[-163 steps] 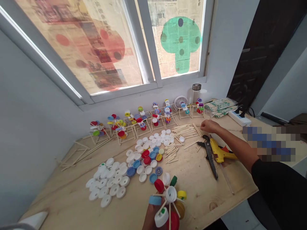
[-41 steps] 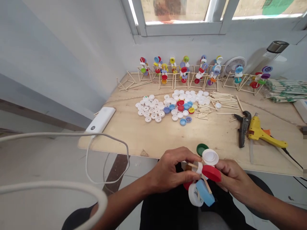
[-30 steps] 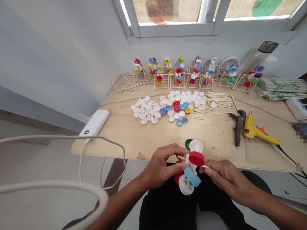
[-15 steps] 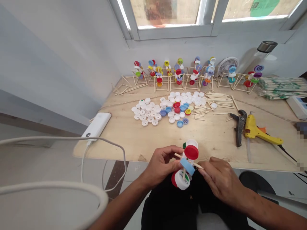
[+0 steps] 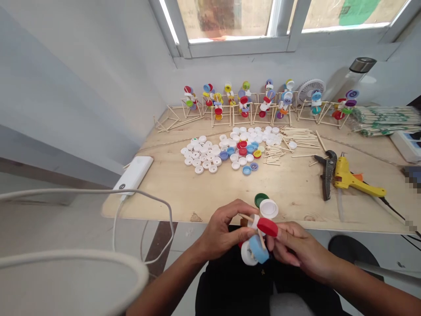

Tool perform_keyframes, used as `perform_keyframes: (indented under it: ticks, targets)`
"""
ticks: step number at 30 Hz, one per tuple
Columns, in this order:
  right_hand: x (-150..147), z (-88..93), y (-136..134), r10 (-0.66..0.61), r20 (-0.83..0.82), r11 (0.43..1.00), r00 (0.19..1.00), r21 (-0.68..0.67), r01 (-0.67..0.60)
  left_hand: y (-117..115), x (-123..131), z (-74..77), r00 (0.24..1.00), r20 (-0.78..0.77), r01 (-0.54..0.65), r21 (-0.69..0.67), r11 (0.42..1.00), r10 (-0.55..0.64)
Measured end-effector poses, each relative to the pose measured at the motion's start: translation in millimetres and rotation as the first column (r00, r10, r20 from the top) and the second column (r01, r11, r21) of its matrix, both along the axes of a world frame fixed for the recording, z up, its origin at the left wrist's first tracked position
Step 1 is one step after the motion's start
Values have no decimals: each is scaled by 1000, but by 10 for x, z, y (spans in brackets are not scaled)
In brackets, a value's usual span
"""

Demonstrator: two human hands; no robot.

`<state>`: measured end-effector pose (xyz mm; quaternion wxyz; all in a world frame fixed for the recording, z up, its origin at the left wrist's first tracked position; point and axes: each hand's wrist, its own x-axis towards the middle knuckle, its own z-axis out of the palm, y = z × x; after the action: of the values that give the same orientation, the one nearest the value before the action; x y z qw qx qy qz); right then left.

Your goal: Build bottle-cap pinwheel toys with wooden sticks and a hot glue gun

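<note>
While your left hand [image 5: 226,226] pinches the cap wheel [image 5: 263,225], the stick [image 5: 245,217] slants down toward your right hand [image 5: 297,246], whose grip I cannot tell.

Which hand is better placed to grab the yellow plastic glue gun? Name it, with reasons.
Likely the right hand: the glue gun lies on that side, while the left hand holds the multicoloured plastic-cap wheel.
</note>
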<state>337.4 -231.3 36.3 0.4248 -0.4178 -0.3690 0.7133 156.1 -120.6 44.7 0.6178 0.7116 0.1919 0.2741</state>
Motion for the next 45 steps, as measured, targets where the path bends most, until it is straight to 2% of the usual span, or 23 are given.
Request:
perform_keyframes:
  ticks: [2,4,6,8,12,14,16,18,20,21,23,25,27,28,31,33,35,38,41,45]
  targets:
    - [43,99,47,-19,317,988,948,152,-30,-7,-9,-8,996,-18,-85,39,996,85]
    - [97,181,84,-100,574,938,813,326,-115,-12,-22,9,984,-37,-169,86,982,173]
    - [142,222,104,-223,709,855,669,472,-215,-9,-32,48,977,-57,-199,106,974,206]
    - [171,228,114,-316,761,776,566,551,-307,10,-36,100,982,-83,-161,85,983,168]
    - [200,215,140,-416,782,666,464,609,-431,73,-23,200,995,-69,-71,40,997,74]
    - [212,226,155,-446,785,628,431,617,-475,92,-13,232,995,-77,-65,86,994,71]
    - [220,253,164,-441,798,622,410,601,-501,93,-7,250,991,-101,-76,156,985,92]
    - [220,297,157,-402,809,640,428,583,-500,81,-9,263,989,-108,-77,191,978,99]
    - [211,350,135,-298,815,703,497,540,-463,65,-16,279,991,-114,-44,186,982,66]
    - [205,373,119,-208,802,760,559,493,-423,58,-19,289,992,-120,-20,180,983,42]
    - [190,393,85,8,691,899,723,311,-307,50,-22,308,990,-138,22,176,984,2]
    - [172,361,59,138,462,975,876,93,-203,49,-18,318,989,-150,44,174,984,-17]
    - [150,281,45,147,199,989,969,-39,-142,55,-9,312,989,-148,50,168,984,-25]
    - [138,231,43,129,69,990,989,-68,-124,59,-5,303,990,-141,50,168,985,-26]
    - [106,99,46,75,-243,984,967,-137,-111,78,2,268,994,-107,53,177,983,-35]
    - [97,56,58,70,-319,978,945,-166,-128,89,2,244,995,-90,62,178,982,-46]
    - [104,57,87,91,-289,978,953,-153,-140,98,4,217,994,-94,70,161,984,-55]
    - [135,116,173,103,-78,989,992,-95,-110,106,13,156,991,-131,26,103,994,-12]
    - [178,189,278,85,155,996,984,-37,-81,120,8,77,986,-126,-109,21,994,111]
    - [244,236,374,18,371,998,929,52,-41,162,-33,22,957,-120,-276,-120,954,263]
